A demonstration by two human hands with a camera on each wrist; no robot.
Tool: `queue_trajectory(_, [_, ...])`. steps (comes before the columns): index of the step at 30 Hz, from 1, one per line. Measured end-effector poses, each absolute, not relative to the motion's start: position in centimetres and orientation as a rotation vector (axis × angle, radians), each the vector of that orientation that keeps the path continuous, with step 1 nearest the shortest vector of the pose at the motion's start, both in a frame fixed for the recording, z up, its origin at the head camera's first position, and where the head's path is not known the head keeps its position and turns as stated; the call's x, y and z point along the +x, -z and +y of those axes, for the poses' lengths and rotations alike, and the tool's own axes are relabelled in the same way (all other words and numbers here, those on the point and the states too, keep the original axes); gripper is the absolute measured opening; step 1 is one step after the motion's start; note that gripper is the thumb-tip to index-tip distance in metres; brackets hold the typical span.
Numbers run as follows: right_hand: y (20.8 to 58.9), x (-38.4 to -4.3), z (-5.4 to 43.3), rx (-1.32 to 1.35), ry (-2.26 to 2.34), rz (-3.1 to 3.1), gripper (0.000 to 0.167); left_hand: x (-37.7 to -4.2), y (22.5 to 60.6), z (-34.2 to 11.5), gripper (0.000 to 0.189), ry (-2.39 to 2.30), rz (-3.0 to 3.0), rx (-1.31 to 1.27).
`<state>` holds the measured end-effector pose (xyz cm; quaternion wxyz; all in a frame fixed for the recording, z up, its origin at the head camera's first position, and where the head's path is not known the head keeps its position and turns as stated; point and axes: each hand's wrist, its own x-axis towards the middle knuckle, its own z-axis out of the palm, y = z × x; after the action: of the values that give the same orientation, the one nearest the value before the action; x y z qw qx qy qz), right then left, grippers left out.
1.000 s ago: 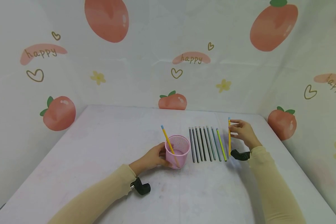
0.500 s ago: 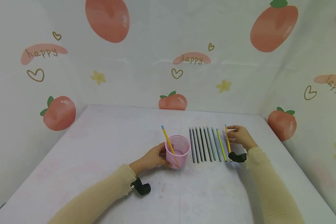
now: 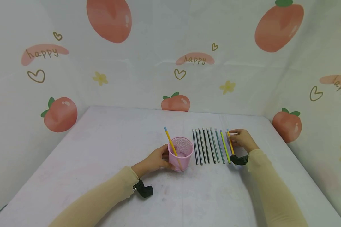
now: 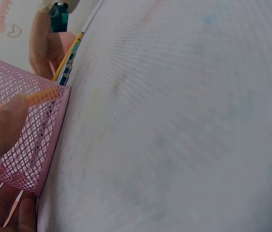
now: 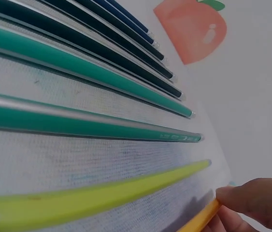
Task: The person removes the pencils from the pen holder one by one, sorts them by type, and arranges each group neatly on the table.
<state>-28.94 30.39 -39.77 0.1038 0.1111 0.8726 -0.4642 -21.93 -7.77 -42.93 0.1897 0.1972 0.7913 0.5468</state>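
My left hand holds the side of a pink mesh pen cup, thumb in front and fingers behind. One yellow pencil with a blue end leans inside the cup. In the right wrist view, the thumb and fingers of my right hand pinch a yellow-orange pencil near its far end. That pencil lies slanted at the right of a pencil row, beside a lime-green pencil. Whether it touches the table fully, I cannot tell; the wrist camera covers part of its near end.
Left of the lime-green pencil lie teal pencils and several dark pencils, roughly parallel, between the cup and my right hand. The white-covered table meets a fruit-printed backdrop behind and at both sides.
My right hand has moved left and lower with the yellow-orange pencil, bringing it closer to the lime-green one. The left hand and the cup stay in place.
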Motion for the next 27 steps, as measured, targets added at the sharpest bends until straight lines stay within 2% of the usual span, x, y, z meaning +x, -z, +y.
queue_trajectory(27, [40.50,-29.01,30.25,0.303,1.350,2.577,0.049,-21.96,42.90,-7.77,0.078,-1.529,2.226,0.521])
